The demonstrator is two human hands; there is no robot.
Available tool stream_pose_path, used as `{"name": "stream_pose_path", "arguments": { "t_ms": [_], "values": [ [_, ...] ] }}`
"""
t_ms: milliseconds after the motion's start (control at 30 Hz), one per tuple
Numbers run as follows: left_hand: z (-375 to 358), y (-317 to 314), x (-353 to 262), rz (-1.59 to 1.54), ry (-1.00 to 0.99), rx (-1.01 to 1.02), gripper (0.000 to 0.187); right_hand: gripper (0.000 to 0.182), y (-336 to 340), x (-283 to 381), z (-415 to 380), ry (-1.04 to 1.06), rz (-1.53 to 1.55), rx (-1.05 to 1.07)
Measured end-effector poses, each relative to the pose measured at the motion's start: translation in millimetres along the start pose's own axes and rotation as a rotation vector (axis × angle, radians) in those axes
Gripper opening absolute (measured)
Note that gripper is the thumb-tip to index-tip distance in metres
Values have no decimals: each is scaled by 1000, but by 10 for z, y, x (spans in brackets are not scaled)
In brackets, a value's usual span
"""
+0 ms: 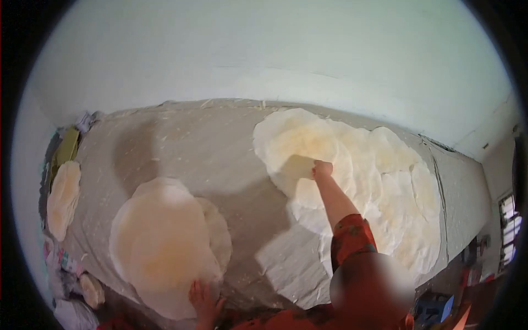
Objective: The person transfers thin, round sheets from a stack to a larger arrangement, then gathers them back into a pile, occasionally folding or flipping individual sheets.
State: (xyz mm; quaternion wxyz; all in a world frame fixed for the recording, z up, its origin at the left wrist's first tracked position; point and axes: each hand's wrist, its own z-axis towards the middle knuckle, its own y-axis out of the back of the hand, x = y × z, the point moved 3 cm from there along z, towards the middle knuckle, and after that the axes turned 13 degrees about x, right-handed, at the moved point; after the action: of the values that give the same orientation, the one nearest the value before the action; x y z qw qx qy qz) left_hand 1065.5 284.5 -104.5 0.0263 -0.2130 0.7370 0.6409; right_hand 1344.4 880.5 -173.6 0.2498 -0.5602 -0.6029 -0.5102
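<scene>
My right hand [323, 169] reaches out over the group of overlapping thin flatbreads on the right. Its fingers are closed in a pinch at the surface of a large round flatbread [297, 137], whose middle is yellowish. My left hand [204, 301] rests with fingers apart at the near edge of a stack of flatbreads [159, 247] on the left. Another flatbread [220, 234] sticks out from under that stack on its right side.
A grey-brown cloth [220, 148] covers the wide surface up to the pale wall [264, 49]. More folded flatbreads [64, 198] lie at the far left edge, near plastic bags [74, 313]. A blue box [433, 308] stands low at the right.
</scene>
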Motion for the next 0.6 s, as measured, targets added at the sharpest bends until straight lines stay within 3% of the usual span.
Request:
{"name": "stream_pose_path", "arguments": {
  "t_ms": [33, 100, 167, 233, 300, 367, 433, 533, 600],
  "values": [
    [-19, 21, 19, 1, 28, -20, 79, 17, -50, 72, -114, 0, 5, -12],
    [-23, 120, 20, 21, -21, -38, 73, 18, 92, 419, -575, 89, -325, -617],
    [-5, 86, 63, 35, -82, -61, 67, 19, 110, 428, -563, 13, -305, -627],
    [14, 48, 113, 48, -125, -190, 45, 20, 217, 444, -491, -56, -286, -634],
    [77, 287, 60, 66, -129, -202, 37, 17, 267, 478, -301, 194, -356, -69],
    [91, 272, 111, 75, -118, -196, 30, 18, 227, 494, 162, 492, -422, -10],
    [57, 96, 345, -220, -161, -290, 32, 23, 415, 972, -91, -70, 153, 403],
    [195, 361, 68, -355, 22, -356, 24, 23, 774, 1500, -695, -4, 273, 549],
    [240, 156, 145, -348, 1, -352, 19, 25, 999, 1220, -579, -89, 242, 417]
  ]
}}
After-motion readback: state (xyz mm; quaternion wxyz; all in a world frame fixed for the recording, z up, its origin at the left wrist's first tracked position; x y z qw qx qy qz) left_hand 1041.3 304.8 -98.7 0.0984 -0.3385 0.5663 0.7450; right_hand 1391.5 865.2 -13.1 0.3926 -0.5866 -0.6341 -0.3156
